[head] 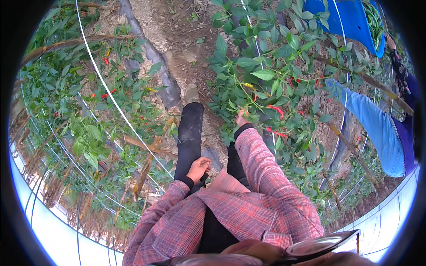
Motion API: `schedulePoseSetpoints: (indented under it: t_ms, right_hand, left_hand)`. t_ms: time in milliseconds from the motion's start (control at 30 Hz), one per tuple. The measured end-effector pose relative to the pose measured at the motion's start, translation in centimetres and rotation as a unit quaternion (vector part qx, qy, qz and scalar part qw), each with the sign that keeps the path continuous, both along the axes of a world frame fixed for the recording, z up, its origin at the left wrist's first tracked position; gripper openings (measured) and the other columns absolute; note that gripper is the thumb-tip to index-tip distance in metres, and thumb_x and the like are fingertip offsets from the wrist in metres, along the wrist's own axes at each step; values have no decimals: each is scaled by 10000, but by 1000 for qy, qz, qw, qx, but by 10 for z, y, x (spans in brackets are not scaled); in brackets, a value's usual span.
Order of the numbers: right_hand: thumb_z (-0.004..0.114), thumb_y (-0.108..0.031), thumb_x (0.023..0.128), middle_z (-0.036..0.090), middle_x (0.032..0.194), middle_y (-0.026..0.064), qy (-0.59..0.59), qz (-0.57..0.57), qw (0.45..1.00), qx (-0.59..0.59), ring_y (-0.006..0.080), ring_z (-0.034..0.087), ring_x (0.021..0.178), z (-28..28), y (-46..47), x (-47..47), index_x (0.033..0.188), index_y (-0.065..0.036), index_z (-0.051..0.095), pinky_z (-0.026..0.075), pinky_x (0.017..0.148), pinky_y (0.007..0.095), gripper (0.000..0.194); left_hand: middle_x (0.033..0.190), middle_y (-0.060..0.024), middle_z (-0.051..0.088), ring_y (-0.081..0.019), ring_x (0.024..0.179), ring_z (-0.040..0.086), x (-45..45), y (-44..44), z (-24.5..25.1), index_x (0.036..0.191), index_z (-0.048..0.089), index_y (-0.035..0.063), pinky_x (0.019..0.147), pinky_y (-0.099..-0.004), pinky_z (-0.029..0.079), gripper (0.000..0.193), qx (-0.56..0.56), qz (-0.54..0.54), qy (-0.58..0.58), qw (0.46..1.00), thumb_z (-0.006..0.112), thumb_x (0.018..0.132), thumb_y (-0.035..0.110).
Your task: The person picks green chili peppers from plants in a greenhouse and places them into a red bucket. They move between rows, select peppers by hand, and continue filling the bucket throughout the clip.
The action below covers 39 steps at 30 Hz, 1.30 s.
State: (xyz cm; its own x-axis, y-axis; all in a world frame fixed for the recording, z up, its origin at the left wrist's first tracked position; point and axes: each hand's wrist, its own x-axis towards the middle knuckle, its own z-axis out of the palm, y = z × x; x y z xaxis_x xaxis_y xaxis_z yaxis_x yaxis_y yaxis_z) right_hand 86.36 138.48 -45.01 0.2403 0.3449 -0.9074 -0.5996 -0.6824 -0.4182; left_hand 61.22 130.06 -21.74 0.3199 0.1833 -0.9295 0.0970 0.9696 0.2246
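Observation:
My right hand (pixel 242 118) reaches in among the leaves of a chili pepper plant (pixel 263 74) on the right, its fingertips partly covered by foliage. Close beside it hang a red chili pepper (pixel 276 111) and, higher up, a yellowish one (pixel 248 85). More red chilies (pixel 277 132) show just below. My left hand (pixel 199 170) rests in front of my lap, over my black-clad left leg (pixel 190 133), with its fingers curled inward. Whether anything is in either hand cannot be made out.
White support strings (pixel 104 83) and wooden stakes (pixel 145 176) run along the rows. A soil path (pixel 189 43) lies ahead, edged by dark plastic film (pixel 156 61). At right, another person in blue jeans (pixel 372 123) stands near a blue container (pixel 346 20) of green peppers (pixel 372 23).

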Motion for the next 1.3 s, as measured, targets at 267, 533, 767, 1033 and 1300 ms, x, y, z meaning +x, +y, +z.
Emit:
schedulePoseSetpoints:
  t_ms: [267,533,767,1033,1300]
  right_hand:
    - [556,-256,901,577,1131,78,62,-167,981,72,268,582,986,33,17,14,1228,-111,482,515,828,464,365]
    - [589,-283,867,588,1143,71,110,-223,961,119,276,589,995,75,-1,48,1191,-117,525,503,877,486,370]
    - [499,-385,875,601,1124,110,117,-169,978,39,253,594,985,92,-95,148,1223,-68,522,542,753,376,471]
    - [459,-407,900,598,1135,127,70,-159,980,102,273,598,986,159,-103,193,1236,-58,510,533,781,398,486]
    - [419,-429,926,596,1147,143,75,-134,977,149,294,603,987,160,-75,184,1248,-48,498,524,809,420,505]
  left_hand:
    - [1008,-62,606,-135,814,601,2,24,2,1053,553,6,723,-265,491,151,-22,15,-4,1000,465,941,59]
    - [1006,-66,611,-131,796,602,10,31,-6,1043,558,6,700,-256,496,150,-32,30,-6,999,464,932,42]
    - [974,-52,623,-122,739,599,8,46,-16,1019,576,13,663,-253,484,148,25,29,20,999,473,914,31]
    - [915,-20,605,-89,765,554,24,124,-26,1029,563,12,695,-248,461,135,210,-14,29,977,483,923,39]
    - [1162,-106,587,-290,1071,525,152,148,-9,1140,581,55,927,-391,434,315,516,-287,-98,801,575,843,162]
